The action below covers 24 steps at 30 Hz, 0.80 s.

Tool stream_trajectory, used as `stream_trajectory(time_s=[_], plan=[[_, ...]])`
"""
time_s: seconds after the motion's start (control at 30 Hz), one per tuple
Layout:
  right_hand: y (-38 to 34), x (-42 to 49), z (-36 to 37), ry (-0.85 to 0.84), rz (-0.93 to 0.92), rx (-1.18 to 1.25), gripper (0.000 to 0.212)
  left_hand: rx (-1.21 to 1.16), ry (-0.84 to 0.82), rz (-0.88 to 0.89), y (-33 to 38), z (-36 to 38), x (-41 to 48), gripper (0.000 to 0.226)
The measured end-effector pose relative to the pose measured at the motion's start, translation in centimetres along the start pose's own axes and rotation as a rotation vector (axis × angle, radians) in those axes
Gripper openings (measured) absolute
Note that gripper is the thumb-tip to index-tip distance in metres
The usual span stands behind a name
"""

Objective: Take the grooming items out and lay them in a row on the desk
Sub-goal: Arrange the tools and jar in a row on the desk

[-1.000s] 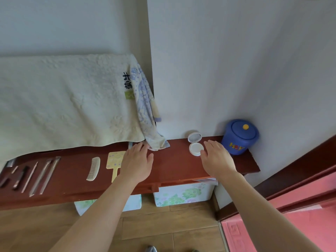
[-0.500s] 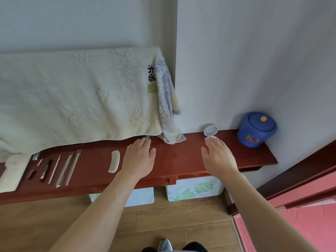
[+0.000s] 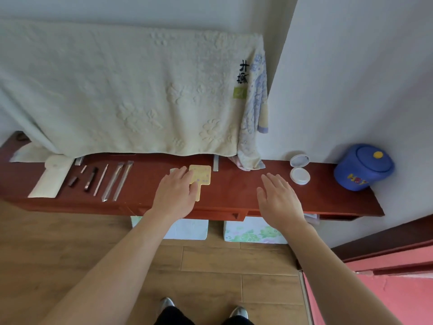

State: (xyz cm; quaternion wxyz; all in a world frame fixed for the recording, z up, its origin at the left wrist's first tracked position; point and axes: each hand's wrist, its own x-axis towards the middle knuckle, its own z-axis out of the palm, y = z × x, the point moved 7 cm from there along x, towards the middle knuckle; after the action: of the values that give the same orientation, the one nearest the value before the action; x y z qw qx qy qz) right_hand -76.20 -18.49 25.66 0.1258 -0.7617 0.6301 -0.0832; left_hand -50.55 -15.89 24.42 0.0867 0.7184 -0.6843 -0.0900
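Grooming items lie in a row on the red-brown desk [image 3: 234, 195]. From the left: a white pouch [image 3: 52, 177], small dark pieces [image 3: 73, 181], a dark tube [image 3: 91, 178], thin metal tools [image 3: 116, 180], a yellow hand mirror [image 3: 201, 178] and an open white round compact [image 3: 299, 168]. A comb [image 3: 173, 171] shows only its tip past my left hand. My left hand [image 3: 175, 193] hovers flat over the comb and the mirror's left edge, fingers apart, holding nothing. My right hand [image 3: 278, 200] is flat and empty, left of the compact.
A cream towel [image 3: 121, 90] and a blue-patterned cloth [image 3: 254, 106] hang over the back of the desk. A blue lidded pot [image 3: 364, 166] stands at the right end by the wall. Floral boxes [image 3: 253, 231] sit under the desk. A red door frame [image 3: 375, 254] is at right.
The camera view has shifted so more of the desk's left end shows. My right hand has drawn back from the compact. My left hand stays over the comb and mirror.
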Motion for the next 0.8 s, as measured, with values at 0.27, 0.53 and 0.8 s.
stream_trajectory(time_s=[0.27,0.53,0.8], plan=[[-10.2,0.9,4.0,0.001,0.002,-0.023,0.050,-0.007,-0.043,0.004,-11.0,-0.8,-0.2,0.050],[-17.7,1.9,6.3,-0.002,-0.028,-0.050,0.045,0.013,-0.088,-0.006,-18.4,-1.4,0.4,0.052],[-20.7,5.8,10.0,-0.054,-0.122,-0.094,0.049,0.050,-0.108,-0.070,-23.3,-1.4,1.1,0.053]])
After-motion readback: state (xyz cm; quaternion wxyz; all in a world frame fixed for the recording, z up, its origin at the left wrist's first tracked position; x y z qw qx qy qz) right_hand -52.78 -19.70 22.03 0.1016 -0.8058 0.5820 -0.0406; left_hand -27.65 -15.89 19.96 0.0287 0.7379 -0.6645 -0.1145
